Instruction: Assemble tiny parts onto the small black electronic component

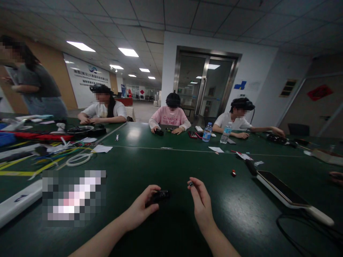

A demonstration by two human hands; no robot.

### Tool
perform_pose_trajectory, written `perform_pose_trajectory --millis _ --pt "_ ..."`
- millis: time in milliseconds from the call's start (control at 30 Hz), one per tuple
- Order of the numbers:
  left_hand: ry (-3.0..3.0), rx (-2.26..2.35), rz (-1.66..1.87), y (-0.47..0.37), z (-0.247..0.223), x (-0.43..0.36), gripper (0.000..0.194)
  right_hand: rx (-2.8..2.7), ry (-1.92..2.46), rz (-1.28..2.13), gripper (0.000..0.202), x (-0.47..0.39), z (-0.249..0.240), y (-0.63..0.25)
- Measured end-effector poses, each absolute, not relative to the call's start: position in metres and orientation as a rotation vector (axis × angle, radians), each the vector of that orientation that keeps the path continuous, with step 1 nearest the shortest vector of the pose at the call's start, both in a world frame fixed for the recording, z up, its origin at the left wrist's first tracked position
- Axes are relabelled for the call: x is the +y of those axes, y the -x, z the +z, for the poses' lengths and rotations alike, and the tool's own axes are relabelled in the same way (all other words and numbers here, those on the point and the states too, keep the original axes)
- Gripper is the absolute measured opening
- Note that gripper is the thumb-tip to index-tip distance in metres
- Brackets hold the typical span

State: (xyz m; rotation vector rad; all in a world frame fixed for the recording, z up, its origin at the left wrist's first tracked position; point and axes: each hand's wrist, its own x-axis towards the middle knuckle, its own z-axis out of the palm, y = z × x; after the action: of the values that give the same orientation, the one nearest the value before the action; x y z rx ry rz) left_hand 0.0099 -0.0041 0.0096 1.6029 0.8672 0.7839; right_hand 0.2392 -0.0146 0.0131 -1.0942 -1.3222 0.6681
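Near the front middle of the green table, my left hand [143, 207] is closed around a small black object [163, 195], thumb below it and fingers above. My right hand [200, 203] is raised a little to the right, pinching a tiny dark, shiny piece [191, 184] between thumb and fingertips. The two hands are apart, with the small piece to the right of the black object. Farther right on the table lies a small red and dark item [233, 173].
A white handheld device with a dark screen [282, 189] and a black cable lie at right. Cables [79, 159], papers and a white bar [20, 201] are at left. Two bottles [207, 132] [226, 133] stand across the green table [139, 167], where three people sit; another stands far left.
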Motion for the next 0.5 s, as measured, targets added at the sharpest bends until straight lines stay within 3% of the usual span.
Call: perform_pose_trajectory --millis 500 --pt "-1.607 0.862 0.789 -0.0095 0.0072 -0.0032 0.043 -1.467 1.138 0.697 0.026 -0.0189 0.017 -0.2322"
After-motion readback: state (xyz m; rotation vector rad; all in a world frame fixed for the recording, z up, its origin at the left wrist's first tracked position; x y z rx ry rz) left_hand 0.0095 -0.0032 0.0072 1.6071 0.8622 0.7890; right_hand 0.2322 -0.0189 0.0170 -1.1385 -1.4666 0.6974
